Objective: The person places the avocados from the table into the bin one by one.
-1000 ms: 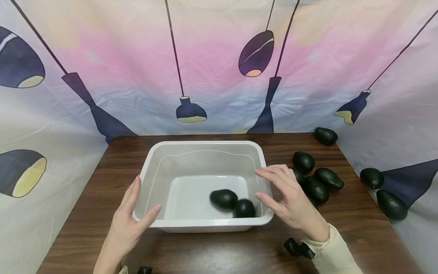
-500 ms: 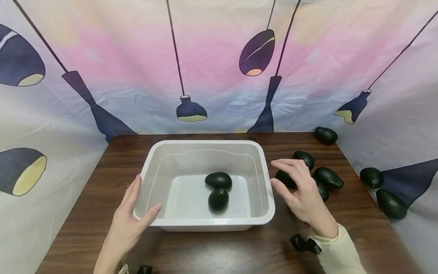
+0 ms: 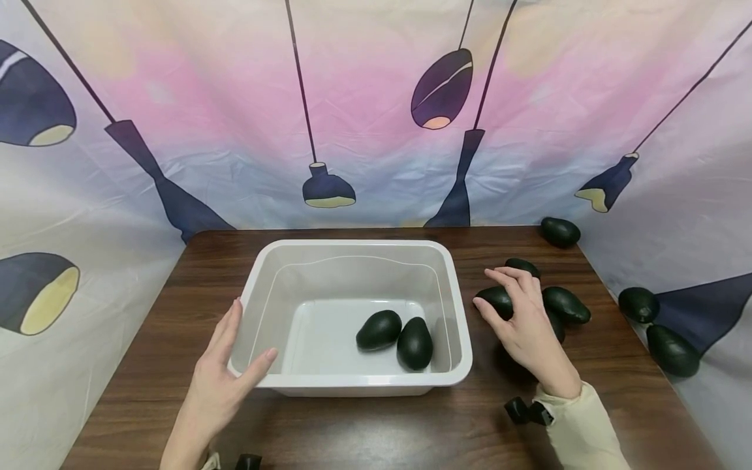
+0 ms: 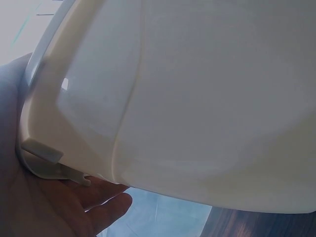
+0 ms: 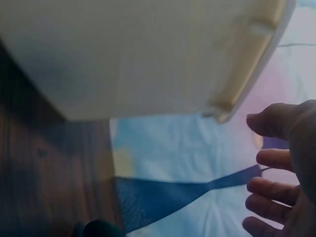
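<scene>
Two dark green avocados [image 3: 378, 331] lie side by side in the pale grey plastic tub [image 3: 352, 381], towards its front right. My left hand [image 3: 220, 375] rests at the tub's front left corner, thumb over the front rim and straight fingers along the left side. In the left wrist view, that hand [image 4: 54, 207] touches the tub's outer corner. Right of the tub, my right hand [image 3: 523, 320] hovers with spread fingers over another avocado [image 3: 495, 301] and partly hides the pile. The right wrist view shows nothing held between its fingers [image 5: 269, 205].
More avocados [image 3: 566, 305] lie around the right hand on the brown wooden table [image 3: 376, 431]. One avocado [image 3: 560, 232] sits at the far right corner, and two avocados [image 3: 672, 351] lie past the right edge against a printed cloth [image 3: 376, 117].
My right hand has moved from the tub's right rim rightwards to the avocado pile. Inside the tub, both avocados have rolled and shifted. My left hand stays in place.
</scene>
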Demonstrator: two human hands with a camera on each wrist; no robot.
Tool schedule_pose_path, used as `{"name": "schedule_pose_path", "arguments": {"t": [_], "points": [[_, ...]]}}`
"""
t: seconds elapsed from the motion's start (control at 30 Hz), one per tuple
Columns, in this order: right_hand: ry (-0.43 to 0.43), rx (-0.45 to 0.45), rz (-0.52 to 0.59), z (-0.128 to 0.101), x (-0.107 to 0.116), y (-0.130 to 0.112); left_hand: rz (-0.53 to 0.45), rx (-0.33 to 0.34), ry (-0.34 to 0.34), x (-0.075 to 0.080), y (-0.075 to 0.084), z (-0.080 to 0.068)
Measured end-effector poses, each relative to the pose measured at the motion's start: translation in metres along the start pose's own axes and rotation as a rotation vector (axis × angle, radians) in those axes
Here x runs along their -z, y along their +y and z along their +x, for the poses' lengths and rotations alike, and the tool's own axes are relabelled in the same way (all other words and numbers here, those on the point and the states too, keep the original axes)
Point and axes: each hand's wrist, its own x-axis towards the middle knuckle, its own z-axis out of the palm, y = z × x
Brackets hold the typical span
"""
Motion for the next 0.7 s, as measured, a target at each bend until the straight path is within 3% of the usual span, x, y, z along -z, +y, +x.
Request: {"name": "schedule_pose_path", "arguments": {"t": [0.17, 0.4, 0.7], "points": [[-0.056, -0.066, -0.084, -0.001, -0.007, 0.017, 0.006, 0.0, -0.001, 0.0, 0.0, 0.001], [-0.169, -0.2, -0.112, -0.006, -0.012, 0.036, 0.017, 0.011, 0.004, 0.0, 0.0, -0.001], [-0.25, -0.252, -0.142, -0.009, -0.019, 0.053, -0.002, 0.004, 0.001, 0.0, 0.001, 0.0]]}}
